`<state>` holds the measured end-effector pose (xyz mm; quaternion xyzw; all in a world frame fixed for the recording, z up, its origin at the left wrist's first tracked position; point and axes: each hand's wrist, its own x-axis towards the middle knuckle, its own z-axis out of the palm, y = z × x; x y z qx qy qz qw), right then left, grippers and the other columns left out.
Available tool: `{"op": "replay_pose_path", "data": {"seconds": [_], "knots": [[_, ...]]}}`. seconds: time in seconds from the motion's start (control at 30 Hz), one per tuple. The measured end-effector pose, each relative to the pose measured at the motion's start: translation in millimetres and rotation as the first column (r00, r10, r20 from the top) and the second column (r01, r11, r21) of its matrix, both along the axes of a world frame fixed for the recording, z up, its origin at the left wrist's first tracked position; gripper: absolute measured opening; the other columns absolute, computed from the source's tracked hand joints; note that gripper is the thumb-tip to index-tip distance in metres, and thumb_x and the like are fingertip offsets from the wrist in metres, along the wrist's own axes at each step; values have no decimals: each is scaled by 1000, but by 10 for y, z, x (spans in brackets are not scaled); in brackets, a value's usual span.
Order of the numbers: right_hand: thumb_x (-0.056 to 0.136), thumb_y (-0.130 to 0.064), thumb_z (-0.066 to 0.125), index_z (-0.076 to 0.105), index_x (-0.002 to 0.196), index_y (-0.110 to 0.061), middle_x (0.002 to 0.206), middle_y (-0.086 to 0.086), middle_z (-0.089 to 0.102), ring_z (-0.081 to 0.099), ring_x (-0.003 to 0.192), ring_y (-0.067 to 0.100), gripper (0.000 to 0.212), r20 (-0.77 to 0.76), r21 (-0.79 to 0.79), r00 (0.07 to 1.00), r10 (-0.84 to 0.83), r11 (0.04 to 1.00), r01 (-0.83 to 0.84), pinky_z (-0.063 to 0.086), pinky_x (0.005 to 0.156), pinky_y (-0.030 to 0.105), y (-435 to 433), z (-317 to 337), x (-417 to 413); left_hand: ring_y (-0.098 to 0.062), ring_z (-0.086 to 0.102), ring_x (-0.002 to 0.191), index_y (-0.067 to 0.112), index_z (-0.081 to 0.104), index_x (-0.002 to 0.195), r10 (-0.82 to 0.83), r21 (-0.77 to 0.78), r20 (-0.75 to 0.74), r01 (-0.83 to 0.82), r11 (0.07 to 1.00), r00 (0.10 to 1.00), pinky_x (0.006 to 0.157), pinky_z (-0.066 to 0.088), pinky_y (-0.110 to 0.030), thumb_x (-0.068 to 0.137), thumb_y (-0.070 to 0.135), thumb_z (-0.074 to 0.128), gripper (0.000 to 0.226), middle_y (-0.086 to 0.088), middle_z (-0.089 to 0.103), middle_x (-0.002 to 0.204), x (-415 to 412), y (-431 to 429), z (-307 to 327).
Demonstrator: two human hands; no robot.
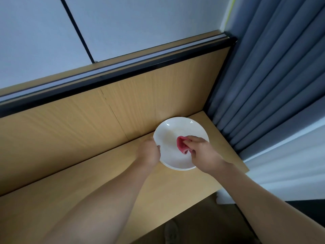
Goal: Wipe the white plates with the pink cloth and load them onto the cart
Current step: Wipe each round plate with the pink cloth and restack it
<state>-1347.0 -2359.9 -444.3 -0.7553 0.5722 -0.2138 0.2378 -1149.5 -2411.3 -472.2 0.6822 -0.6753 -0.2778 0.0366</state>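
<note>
A stack of white plates [177, 128] sits at the far right end of a wooden table [109, 173], near its back panel. My left hand [149, 152] grips the left rim of the top plate, thumb over the edge. A bunched pink cloth [181, 144] lies pressed on the plate's inner surface, held by my right hand [202, 152], whose fingers curl round it. The lower rims of the plates underneath show along the front edge. The cart is out of view.
A wooden back panel [88, 120] with a dark rail rises behind the table. Blue-grey curtains [263, 85] hang close to the table's right end. The floor and a shoe [171, 233] show below the table's front edge.
</note>
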Motion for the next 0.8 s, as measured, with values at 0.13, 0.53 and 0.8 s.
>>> {"op": "replay_pose_path", "data": {"seconds": [0.13, 0.53, 0.8], "knots": [[68, 21, 42, 60, 78, -21, 87, -20, 51, 50, 84, -7, 47, 12, 8, 1000, -5, 1000, 5, 49, 74, 23, -34, -14, -46, -21, 53, 78, 3, 54, 109, 93, 60, -2, -92, 994, 996, 60, 38, -27, 89, 7, 48, 22, -7, 62, 98, -67, -29, 18], [73, 23, 46, 65, 82, -10, 90, -11, 59, 52, 87, -9, 40, 16, -67, 1000, -4, 998, 6, 40, 77, 5, -70, 132, -87, -19, 48, 62, 2, 36, 110, 279, 122, -221, -257, 959, 935, 45, 32, -28, 85, -2, 42, 27, -2, 48, 70, -3, -14, 249], [72, 21, 46, 65, 80, -13, 93, -5, 64, 52, 84, 3, 39, 14, -172, 998, 60, 983, -57, 43, 77, 11, -131, 387, 388, -21, 46, 67, 8, 35, 99, 340, 49, -290, -340, 939, 895, 53, 33, -29, 93, 4, 39, 8, -1, 46, 74, 665, 341, 382]]}}
